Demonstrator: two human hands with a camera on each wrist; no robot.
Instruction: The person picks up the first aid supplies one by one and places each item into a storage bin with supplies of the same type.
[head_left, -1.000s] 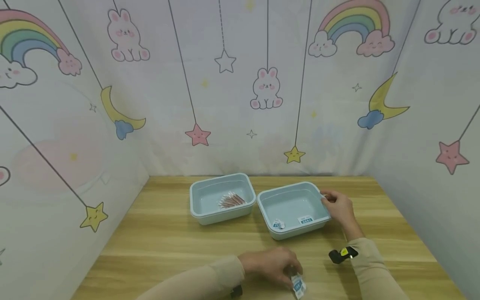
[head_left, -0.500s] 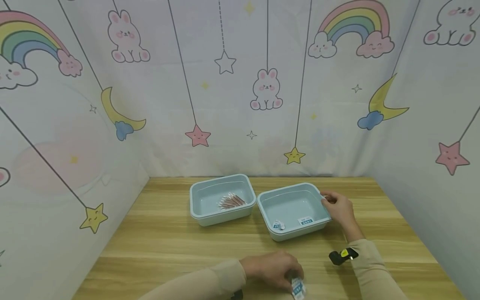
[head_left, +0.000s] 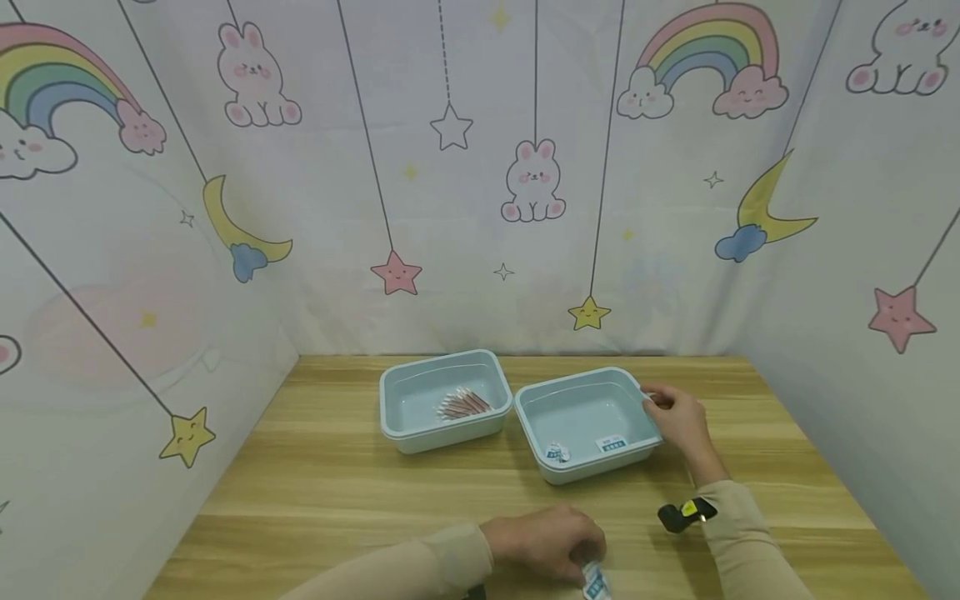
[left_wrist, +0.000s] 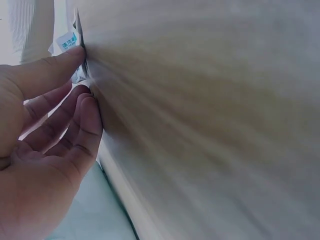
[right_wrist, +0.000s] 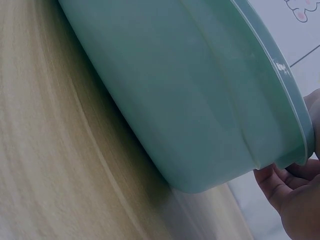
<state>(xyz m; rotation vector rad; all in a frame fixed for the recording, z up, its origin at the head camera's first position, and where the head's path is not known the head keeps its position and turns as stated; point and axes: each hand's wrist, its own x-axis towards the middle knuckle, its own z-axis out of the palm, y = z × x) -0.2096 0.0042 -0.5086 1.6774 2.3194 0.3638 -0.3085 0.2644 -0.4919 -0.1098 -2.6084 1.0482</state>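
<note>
My left hand (head_left: 551,542) is low over the table at the front, fingers curled down toward a small white packet with blue print (head_left: 596,581). In the left wrist view the thumb touches the packet (left_wrist: 67,44), whose lower end reaches the fingertips near the tabletop; the grip is partly hidden. My right hand (head_left: 678,421) holds the right end of a light blue plastic basin (head_left: 600,467). In the right wrist view its fingers (right_wrist: 272,182) sit under the rim outside. Inside that basin lie a flat packet (head_left: 611,442) and a smaller crumpled one (head_left: 557,452).
A second light blue basin (head_left: 446,437) stands to the left, close beside the first. It holds several brown sticks with white tips (head_left: 463,403), which look like cotton swabs. The wooden table (head_left: 330,500) is bounded by printed cloth walls (head_left: 450,208).
My left hand shifts slightly at the packet, which sits a little lower in the head view. The right hand and both basins stay in place.
</note>
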